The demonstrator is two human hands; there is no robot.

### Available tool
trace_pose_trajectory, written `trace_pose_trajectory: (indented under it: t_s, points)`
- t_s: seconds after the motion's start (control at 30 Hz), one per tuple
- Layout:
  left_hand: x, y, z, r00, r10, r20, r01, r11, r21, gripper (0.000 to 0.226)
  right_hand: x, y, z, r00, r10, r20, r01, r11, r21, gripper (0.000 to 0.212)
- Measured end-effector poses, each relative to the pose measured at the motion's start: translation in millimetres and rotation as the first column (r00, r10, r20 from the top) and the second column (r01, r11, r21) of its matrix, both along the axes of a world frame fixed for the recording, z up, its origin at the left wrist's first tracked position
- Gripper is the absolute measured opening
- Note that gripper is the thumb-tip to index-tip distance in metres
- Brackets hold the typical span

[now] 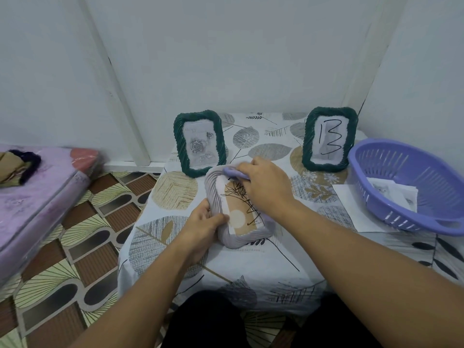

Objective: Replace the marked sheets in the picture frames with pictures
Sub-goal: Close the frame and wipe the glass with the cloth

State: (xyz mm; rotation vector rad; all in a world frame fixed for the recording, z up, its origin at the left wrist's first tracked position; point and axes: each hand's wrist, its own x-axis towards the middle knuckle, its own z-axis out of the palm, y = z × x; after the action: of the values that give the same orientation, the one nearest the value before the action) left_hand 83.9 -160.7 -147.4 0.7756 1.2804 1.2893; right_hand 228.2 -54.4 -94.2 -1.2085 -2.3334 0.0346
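On the table, the left green frame already shows a rose picture and is judged done. The lilac frame, lying flat in the middle with a leaf picture inside, is gripped at its left edge by the left hand and at its far end by the right hand. The right green frame still holds the marked sheet; spare pictures are seen in the basket.

Dark green twisted-rim picture frames: two
Pale lilac twisted-rim picture frame: one
Purple slotted plastic basket: one
Hands: two
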Motion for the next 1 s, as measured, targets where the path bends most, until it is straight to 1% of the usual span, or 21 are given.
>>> trace_pose_trajectory:
  t_s: [0.13,0.27,0.33,0.47,0.57,0.63,0.67,0.8,0.93,1.0]
  points:
    - [-0.8,-0.7,-0.5,1.0,-0.001,-0.008,0.001,1.0,0.004,0.044,-3.5,-5.7,-1.0,0.999,0.031,0.041,-0.033,0.999,0.043,0.019]
    - [0.5,-0.7,1.2,1.0,-0.007,-0.019,0.007,1.0,0.006,0.044,1.6,0.3,6.6,0.999,-0.017,0.032,0.014,0.995,0.1,0.019]
    - [0.7,-0.7,0.5,1.0,-0.005,-0.017,0.005,1.0,0.006,0.044,0.9,-2.1,8.1,0.999,-0.009,0.041,0.005,0.996,0.09,0.02]
    - [-1.0,-1.2,-1.0,1.0,-0.004,-0.014,0.004,1.0,0.008,0.044,-6.1,-12.2,6.8,0.991,0.072,0.109,-0.076,0.997,0.031,0.022]
    - [-0.3,-0.8,-0.5,1.0,-0.007,-0.011,0.007,1.0,0.01,0.044,-2.4,-6.6,12.7,0.996,0.061,0.072,-0.06,0.998,-0.018,0.024]
    - [0.4,-0.8,0.3,1.0,-0.007,-0.011,0.007,1.0,0.012,0.045,1.1,-1.5,14.4,0.999,0.024,0.035,-0.023,0.999,-0.023,0.024]
    - [0.6,-0.9,0.3,1.0,-0.005,-0.009,0.005,1.0,0.012,0.045,0.5,-2.4,14.0,0.999,0.02,0.044,-0.019,1.0,-0.02,0.023]
    - [-0.1,-1.3,-0.9,1.0,0.002,0.001,-0.002,1.0,0.016,0.044,-8.5,-15.9,5.2,0.989,0.104,0.109,-0.104,0.995,-0.006,0.022]
    - [0.6,-2.1,1.6,1.0,-0.013,-0.001,0.013,1.0,0.013,0.044,-1.0,-4.7,14.5,0.999,0.029,0.033,-0.028,0.999,-0.04,0.023]
    - [0.7,-2.5,2.0,1.0,-0.015,0.002,0.015,1.0,0.016,0.044,-1.4,-3.9,15.5,1.0,0.02,0.018,-0.019,0.999,-0.045,0.021]
